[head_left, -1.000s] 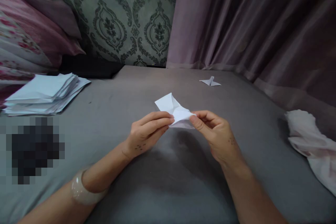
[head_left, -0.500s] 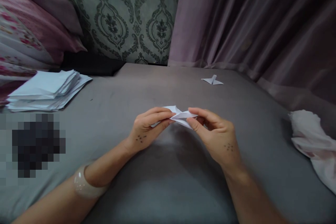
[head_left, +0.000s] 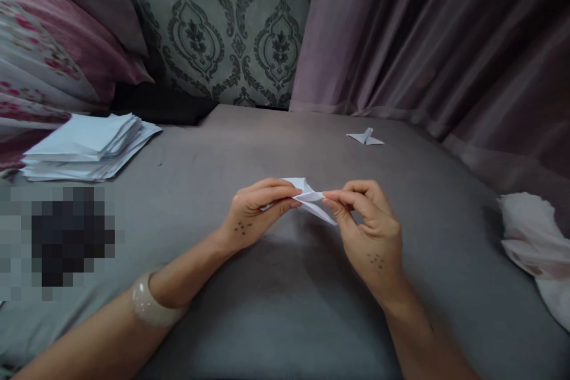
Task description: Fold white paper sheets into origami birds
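Observation:
A folded white paper point(head_left: 312, 196) is held between my two hands above the grey sheet. My left hand point(head_left: 260, 205) grips its left part, with the fingers on top and the thumb beneath. At the right end, the thumb and index finger of my right hand point(head_left: 367, 225) pinch a narrow upper flap. A second flap slants down to the right below that pinch. Part of the paper lies hidden behind my left fingers.
On the grey surface point(head_left: 267, 320), a stack of white paper point(head_left: 89, 145) lies at the left. A small folded paper figure point(head_left: 366, 137) sits far right of centre. Whitish cloth point(head_left: 529, 231) bunches at the right edge. Curtains point(head_left: 369, 35) hang behind.
My right fingers have closed to a tighter pinch on the upper flap, which looks narrower. The lower flap now stands apart from it. The view has shifted slightly.

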A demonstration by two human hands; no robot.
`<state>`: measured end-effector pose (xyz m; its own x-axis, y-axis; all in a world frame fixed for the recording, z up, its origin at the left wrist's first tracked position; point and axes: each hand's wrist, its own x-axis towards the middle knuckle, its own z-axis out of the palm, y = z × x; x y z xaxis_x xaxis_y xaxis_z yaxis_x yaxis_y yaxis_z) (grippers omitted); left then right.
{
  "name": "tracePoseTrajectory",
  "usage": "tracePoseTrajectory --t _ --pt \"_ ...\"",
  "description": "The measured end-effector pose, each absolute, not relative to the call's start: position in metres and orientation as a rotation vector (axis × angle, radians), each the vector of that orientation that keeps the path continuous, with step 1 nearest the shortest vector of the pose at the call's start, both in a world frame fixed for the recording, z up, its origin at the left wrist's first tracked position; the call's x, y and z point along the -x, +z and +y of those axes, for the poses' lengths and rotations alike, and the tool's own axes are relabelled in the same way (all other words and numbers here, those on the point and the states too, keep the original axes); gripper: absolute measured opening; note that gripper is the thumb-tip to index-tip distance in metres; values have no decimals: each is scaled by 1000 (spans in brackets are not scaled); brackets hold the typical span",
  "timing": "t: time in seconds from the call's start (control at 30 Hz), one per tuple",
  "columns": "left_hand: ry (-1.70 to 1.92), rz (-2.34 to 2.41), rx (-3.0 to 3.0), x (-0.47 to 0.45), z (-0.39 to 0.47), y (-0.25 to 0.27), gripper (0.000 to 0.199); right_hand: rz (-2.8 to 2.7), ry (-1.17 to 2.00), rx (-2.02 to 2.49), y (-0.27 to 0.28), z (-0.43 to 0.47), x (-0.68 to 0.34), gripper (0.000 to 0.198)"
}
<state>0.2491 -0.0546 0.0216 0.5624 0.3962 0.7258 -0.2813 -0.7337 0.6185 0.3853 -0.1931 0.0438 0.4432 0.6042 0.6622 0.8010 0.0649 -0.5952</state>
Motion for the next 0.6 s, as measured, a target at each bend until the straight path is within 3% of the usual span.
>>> tracePoseTrajectory --t 0.6 --pt "851 39 -1832 -247 -54 21 13 -1558 -232 1605 45 -192 -394 16"
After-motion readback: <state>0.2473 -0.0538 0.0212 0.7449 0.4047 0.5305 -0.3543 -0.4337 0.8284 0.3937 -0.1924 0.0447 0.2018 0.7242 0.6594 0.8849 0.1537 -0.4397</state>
